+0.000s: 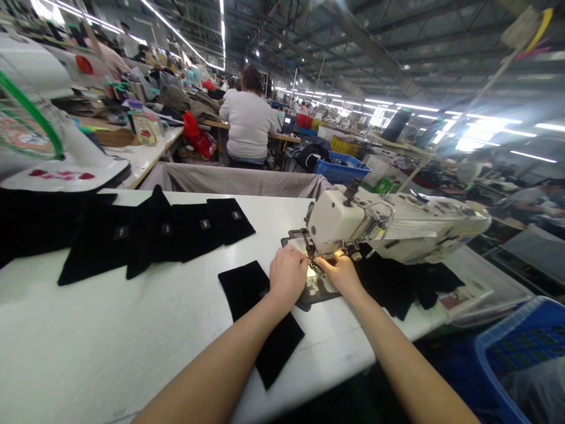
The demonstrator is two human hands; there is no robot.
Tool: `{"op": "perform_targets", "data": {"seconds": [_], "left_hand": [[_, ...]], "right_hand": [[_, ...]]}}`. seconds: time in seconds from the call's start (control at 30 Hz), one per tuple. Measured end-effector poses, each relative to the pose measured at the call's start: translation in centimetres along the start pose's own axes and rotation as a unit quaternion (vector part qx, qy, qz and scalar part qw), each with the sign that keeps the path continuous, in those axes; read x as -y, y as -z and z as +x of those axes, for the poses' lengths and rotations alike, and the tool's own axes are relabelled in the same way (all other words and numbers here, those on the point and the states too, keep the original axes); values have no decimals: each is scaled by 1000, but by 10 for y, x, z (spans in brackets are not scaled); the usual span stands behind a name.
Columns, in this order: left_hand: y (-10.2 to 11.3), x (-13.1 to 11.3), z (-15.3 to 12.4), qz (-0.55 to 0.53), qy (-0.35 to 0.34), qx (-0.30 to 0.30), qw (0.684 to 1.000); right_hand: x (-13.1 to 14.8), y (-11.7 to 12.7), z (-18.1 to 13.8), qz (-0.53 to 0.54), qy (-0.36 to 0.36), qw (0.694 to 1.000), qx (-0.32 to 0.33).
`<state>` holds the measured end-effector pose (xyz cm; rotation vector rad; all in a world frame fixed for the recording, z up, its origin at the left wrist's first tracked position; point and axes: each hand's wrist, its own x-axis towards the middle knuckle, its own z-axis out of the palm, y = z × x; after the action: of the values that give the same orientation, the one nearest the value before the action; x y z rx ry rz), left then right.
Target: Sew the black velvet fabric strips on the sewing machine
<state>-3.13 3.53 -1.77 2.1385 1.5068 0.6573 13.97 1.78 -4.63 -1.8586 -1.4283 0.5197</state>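
Note:
My left hand [288,275] is at the needle area of a white sewing machine [338,218], its fingers bent and pressed together. From the other side my right hand [342,275] reaches to the same lit spot, thumb and finger pinched close to the left fingertips. Whatever lies between the fingertips is too small and covered to make out. Beneath my left wrist and forearm a black fabric piece [280,344] lies flat on the white table [176,335], partly hidden by the arm.
Overlapping black fabric pieces with small labels [189,232] lie at the left. More black fabric [388,280] sits under the machine arm. A blue basket [489,359] stands at lower right, a green-rimmed fan [35,112] at far left. A person in white [251,121] sits ahead.

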Motion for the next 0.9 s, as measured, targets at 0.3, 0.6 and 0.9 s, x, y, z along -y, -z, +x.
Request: {"op": "perform_targets", "data": {"seconds": [0.3, 0.6, 0.9], "left_hand": [[2, -3, -1, 4, 12, 1, 1000], [1, -3, -1, 7, 13, -2, 1000], [-3, 0, 0, 7, 7, -8, 1000]], "right_hand": [[1, -1, -1, 3, -2, 1000, -3], [1, 0, -1, -4, -1, 1000, -4], [6, 2, -2, -7, 0, 1000, -6]]}}
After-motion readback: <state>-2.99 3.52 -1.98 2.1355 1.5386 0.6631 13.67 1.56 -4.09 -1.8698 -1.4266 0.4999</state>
